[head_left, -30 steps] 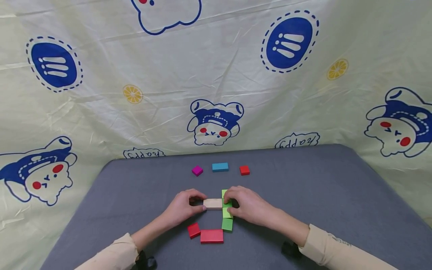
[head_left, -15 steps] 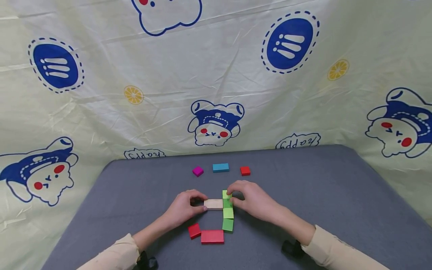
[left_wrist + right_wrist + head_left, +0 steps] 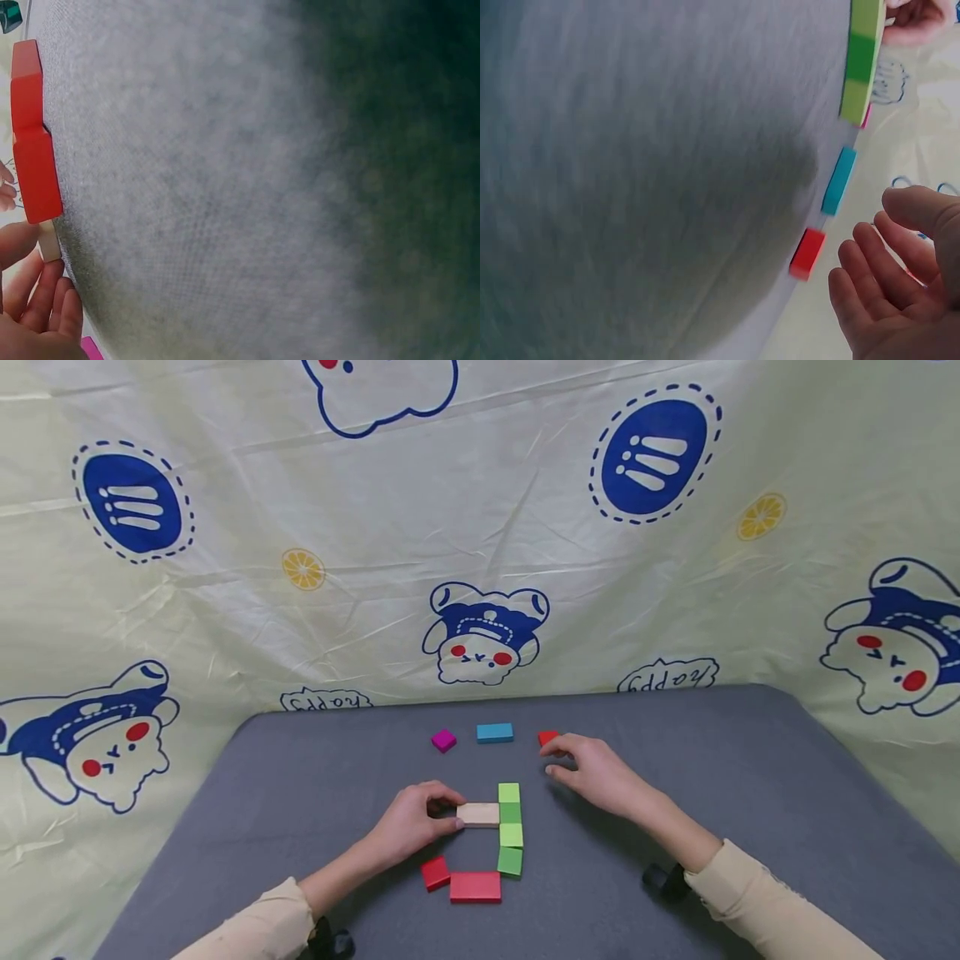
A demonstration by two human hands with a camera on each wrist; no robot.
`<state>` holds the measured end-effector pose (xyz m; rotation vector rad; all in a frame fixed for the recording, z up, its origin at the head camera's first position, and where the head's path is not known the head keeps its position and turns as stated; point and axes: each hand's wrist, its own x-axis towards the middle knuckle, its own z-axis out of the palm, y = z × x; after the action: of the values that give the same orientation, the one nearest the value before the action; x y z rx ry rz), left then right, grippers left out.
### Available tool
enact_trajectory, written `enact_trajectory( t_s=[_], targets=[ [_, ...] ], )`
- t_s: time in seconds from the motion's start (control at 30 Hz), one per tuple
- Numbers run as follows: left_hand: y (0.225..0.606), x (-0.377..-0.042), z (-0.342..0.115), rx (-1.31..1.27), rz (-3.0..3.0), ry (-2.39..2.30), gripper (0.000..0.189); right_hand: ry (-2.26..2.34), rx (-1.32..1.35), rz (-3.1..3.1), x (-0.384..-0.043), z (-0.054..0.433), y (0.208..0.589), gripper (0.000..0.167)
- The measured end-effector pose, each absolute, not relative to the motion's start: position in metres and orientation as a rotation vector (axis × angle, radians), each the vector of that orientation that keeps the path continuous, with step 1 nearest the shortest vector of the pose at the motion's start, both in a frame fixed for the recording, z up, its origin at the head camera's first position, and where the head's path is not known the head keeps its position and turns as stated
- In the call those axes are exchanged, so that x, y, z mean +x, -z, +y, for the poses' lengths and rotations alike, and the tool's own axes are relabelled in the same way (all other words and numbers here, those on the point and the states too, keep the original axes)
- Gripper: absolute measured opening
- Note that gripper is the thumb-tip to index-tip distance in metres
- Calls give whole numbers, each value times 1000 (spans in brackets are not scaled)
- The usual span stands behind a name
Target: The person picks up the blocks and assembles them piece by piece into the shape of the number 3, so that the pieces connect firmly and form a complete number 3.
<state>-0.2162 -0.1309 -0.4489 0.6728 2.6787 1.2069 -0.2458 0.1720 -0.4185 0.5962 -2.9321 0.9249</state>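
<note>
My left hand (image 3: 411, 820) pinches the left end of a pale wooden block (image 3: 480, 815) between thumb and fingers; in the left wrist view, part of that block (image 3: 49, 241) shows at the fingertips. The block's right end meets a column of light and darker green blocks (image 3: 510, 812). Holding nothing, my right hand (image 3: 606, 779) reaches toward a small red block (image 3: 547, 737) at the back, its fingers relaxed and apart. The fingertips partly cover that block in the head view. The right wrist view has the red block (image 3: 808, 253) in full, off the fingers.
Nearer the front lie a long red block (image 3: 476, 887) and a tilted smaller red one (image 3: 435, 873). A blue block (image 3: 495, 733) and a magenta block (image 3: 444, 741) sit at the back of the grey table (image 3: 337, 760). Behind hangs a printed cloth (image 3: 375, 510).
My right hand has left the green column and moved back and right to the small red block. The left hand stays on the pale block.
</note>
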Motion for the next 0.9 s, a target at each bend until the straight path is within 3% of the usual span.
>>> enact_trajectory(
  t_s=[0.5,0.9],
  targets=[
    [450,-218,-131,671,2679,-1207,24,-831,631,-2973,-290,181,419,34],
    [451,-218,-132,675,2675,-1200,24,-789,646,-3064,-307,183,430,36]
  ],
)
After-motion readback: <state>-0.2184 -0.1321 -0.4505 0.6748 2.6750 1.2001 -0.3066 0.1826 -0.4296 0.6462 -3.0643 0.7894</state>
